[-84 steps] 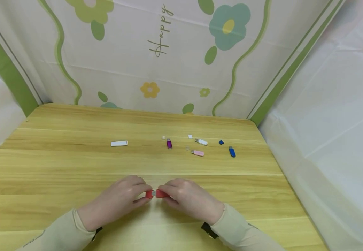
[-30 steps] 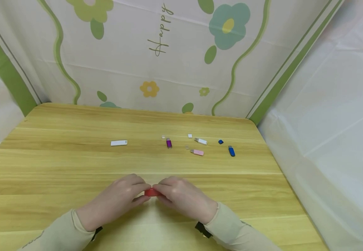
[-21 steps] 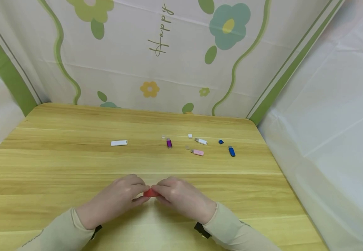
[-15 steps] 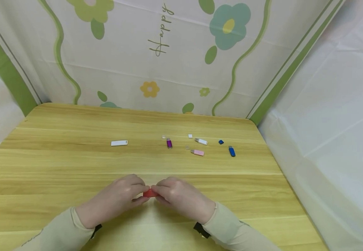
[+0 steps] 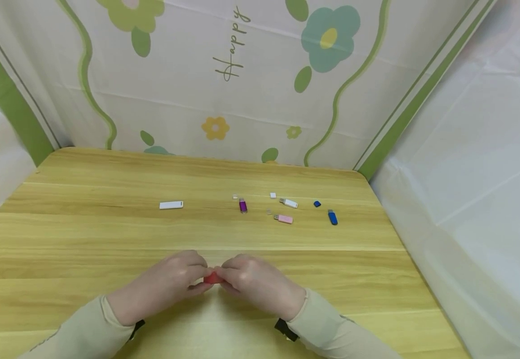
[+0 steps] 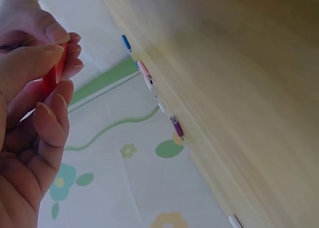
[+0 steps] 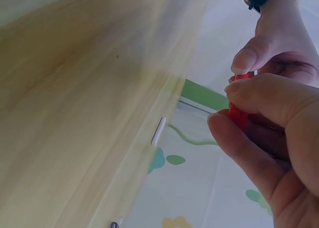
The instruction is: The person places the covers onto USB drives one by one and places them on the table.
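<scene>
A small red USB stick is between both hands, low over the near middle of the table. My left hand pinches its left end between thumb and fingers. From the other side, my right hand pinches the right end, fingertips meeting those of the left. No silver plug shows on it now. In the left wrist view the red stick stands partly covered by both thumbs. The right wrist view shows its red body between the right thumb and fingers.
Farther back on the table lie a white stick, then purple, white, pink and blue USB sticks with bare plugs. Small caps, such as a blue cap, lie beside them. A printed curtain hangs behind.
At first a silver plug showed between two red pieces, one in each hand. The right hand has moved left, the pieces have come together and the plug is out of sight.
</scene>
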The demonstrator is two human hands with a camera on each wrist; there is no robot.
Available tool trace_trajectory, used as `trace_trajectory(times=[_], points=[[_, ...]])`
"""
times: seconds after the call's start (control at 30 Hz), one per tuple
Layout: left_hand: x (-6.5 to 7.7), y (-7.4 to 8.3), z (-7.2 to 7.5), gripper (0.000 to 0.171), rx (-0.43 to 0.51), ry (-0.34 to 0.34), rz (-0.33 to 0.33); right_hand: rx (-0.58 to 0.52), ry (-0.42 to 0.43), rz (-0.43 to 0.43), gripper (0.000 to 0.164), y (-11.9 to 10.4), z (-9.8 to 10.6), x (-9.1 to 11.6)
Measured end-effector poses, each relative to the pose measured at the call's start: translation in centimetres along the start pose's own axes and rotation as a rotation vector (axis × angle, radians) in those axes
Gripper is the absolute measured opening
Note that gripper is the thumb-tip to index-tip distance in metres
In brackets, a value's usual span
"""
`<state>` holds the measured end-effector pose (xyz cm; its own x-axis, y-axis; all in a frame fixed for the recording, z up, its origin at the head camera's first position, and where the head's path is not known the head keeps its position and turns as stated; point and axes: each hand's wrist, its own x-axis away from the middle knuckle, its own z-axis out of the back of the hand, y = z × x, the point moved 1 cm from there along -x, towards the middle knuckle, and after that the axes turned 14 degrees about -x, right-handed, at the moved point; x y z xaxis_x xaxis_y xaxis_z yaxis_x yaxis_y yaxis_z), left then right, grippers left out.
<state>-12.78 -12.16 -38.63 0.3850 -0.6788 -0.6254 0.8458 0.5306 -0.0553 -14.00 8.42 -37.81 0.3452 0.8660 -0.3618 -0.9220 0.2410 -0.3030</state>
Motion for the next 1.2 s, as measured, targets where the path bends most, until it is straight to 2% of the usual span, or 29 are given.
trace_trajectory(times=[0.23,0.4,0.63,0.9,1.07,1.2], points=[[0.1,-0.1,0.1,0.026,-0.012,0.007,-0.027,0.013,-0.026,0.017,0.012,-0.1,0.0,-0.3],[0.0,-0.2,0.1,0.025,-0.003,-0.016,-0.023,0.004,-0.031,0.004,0.014,-0.2,0.1,-0.5],[-0.1,-0.5,0.0,0.021,0.039,-0.059,0.057,-0.110,0.032,-0.086,0.021,0.1,0.3,-0.2],[0.0,-0.8,-0.1,0.021,0.014,-0.054,0.143,-0.087,0.105,-0.125,0.026,0.2,0.4,-0.1],[0.1,-1.0,0.3,0.026,0.032,-0.079,0.205,-0.083,0.123,-0.123,0.025,0.4,0.3,-0.1],[0.3,-1.0,0.8,0.027,0.032,-0.136,0.232,-0.080,0.119,-0.115,0.024,0.4,0.3,-0.2]])
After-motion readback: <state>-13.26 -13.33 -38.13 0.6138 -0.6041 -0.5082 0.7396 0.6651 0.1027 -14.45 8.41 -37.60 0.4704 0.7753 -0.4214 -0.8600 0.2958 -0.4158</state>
